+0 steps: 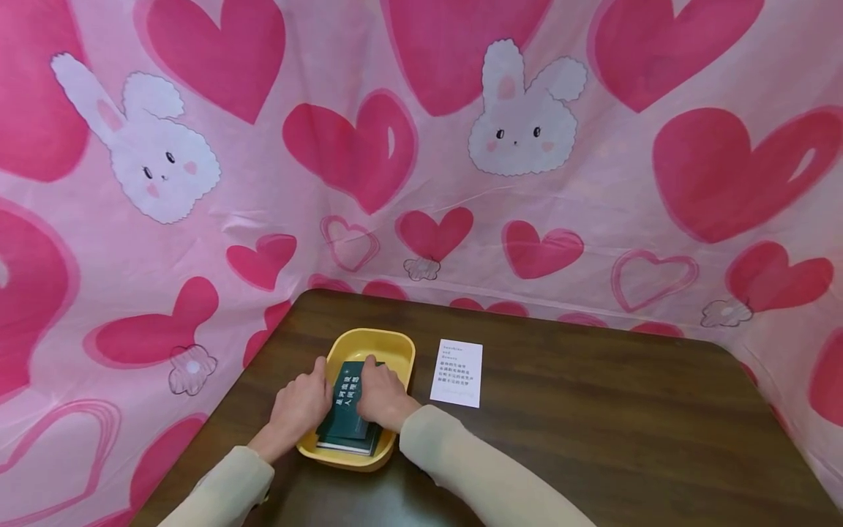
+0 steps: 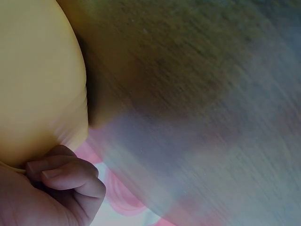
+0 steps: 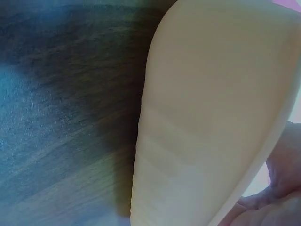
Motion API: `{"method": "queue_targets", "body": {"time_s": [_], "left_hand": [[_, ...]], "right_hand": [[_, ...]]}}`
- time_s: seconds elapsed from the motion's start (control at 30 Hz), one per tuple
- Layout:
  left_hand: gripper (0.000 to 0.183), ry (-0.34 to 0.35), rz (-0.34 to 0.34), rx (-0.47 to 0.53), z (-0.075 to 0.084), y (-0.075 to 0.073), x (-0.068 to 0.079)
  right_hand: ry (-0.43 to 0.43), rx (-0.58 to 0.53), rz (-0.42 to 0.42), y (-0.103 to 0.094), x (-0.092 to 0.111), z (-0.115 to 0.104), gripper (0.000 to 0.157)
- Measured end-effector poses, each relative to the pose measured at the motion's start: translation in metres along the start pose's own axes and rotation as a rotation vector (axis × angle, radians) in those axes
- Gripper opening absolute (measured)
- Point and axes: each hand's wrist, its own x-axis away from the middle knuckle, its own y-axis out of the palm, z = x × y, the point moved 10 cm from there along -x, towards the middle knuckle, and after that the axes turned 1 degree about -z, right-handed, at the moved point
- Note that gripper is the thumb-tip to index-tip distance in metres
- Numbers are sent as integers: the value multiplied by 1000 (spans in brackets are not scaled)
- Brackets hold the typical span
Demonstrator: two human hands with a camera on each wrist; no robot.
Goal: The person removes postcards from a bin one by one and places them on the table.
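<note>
A yellow plastic basin (image 1: 356, 462) sits on the table's left part, with a stack of dark green booklets or cards (image 1: 347, 421) inside. White characters run across the top one. My left hand (image 1: 299, 405) is at the basin's left side; its curled fingers (image 2: 70, 172) grip the rim in the left wrist view. My right hand (image 1: 384, 395) reaches into the basin and holds the top green booklet by its right side, thumb over the cover. In the right wrist view the basin's wall (image 3: 211, 108) hides most of that hand.
A white card (image 1: 456, 373) with printed text lies on the dark wooden table (image 1: 593, 424), right of the basin. Behind and left of the table hangs a pink cloth (image 1: 448, 176) with hearts and rabbit faces.
</note>
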Motion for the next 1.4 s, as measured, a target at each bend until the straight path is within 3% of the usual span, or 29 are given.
{"method": "queue_targets", "body": {"time_s": [0.37, 0.7, 1.0, 1.23, 1.4], "left_hand": [[43, 1, -6, 6, -1, 0, 1], [45, -2, 8, 5, -1, -2, 0], [45, -7, 3, -2, -1, 1, -2], [46, -5, 5, 8, -2, 0, -2], [47, -4, -1, 12, -2, 1, -2]], "right_hand": [[-19, -192, 23, -6, -1, 5, 76], [-34, -266, 87, -17, -2, 7, 64], [-125, -328, 56, -15, 0, 2, 41], [-92, -368, 82, -18, -1, 6, 59], [-73, -396, 90, -20, 0, 8, 59]]}}
